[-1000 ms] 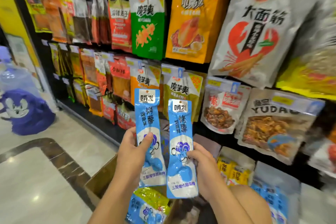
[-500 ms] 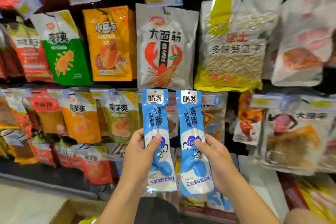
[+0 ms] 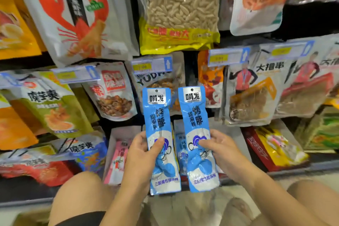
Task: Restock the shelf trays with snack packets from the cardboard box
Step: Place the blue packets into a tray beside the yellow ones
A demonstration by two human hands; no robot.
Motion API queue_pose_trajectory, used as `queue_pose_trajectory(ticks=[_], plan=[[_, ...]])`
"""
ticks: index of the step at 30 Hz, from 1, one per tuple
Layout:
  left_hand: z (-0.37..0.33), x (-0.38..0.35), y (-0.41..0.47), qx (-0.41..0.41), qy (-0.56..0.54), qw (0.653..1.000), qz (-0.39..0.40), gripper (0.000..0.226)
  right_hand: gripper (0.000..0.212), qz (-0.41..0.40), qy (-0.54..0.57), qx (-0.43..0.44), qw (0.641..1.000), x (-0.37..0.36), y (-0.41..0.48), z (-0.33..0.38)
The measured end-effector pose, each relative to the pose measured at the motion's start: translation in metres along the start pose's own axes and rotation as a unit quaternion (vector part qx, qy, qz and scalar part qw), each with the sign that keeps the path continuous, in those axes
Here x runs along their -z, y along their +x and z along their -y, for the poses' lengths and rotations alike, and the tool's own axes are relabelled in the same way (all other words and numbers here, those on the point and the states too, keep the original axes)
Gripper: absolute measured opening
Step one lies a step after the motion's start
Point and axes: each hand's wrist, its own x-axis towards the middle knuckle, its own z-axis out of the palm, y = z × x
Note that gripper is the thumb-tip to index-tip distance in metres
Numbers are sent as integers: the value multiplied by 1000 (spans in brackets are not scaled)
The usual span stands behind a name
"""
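Note:
I hold two long blue snack packets upright, side by side, in front of the low shelf. My left hand [image 3: 140,154] grips the left blue packet [image 3: 159,115] at its middle, thumb on the front. My right hand [image 3: 222,152] grips the right blue packet [image 3: 196,115] the same way. Behind and between them a white shelf tray [image 3: 236,134] holds more of the same blue packets [image 3: 180,152]. To its left another white tray [image 3: 126,132] holds pink packets [image 3: 117,159]. The cardboard box is out of view.
Hanging snack bags fill the rack above: a lobster-print bag [image 3: 73,14], a sunflower-seed bag [image 3: 181,11], and bags with price tags [image 3: 152,65]. Red and yellow boxes [image 3: 271,148] lie on the shelf at right. My bare knees [image 3: 80,198] are at the bottom, near the shelf edge.
The view has swung right and down and closer to the shelf. Both hands have carried the two blue packets along and lowered them toward the trays. The cardboard box has left the view.

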Motion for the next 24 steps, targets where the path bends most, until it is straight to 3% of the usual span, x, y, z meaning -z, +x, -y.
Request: queue_pose_trajectory(ticks=[8, 13, 20, 24], plan=[[66, -3, 18, 96, 49, 994, 11, 11, 24, -1, -59, -123, 991, 48, 25, -49], [95, -18, 43, 162, 71, 984, 20, 2, 20, -71, -20, -157, 985, 76, 44, -81], [148, -43, 84, 251, 106, 962, 35, 27, 23, -160, 33, -190, 968, 105, 78, -121], [176, -60, 102, 279, 86, 957, 12, 61, 24, -199, 40, -217, 955, 119, 89, -127]])
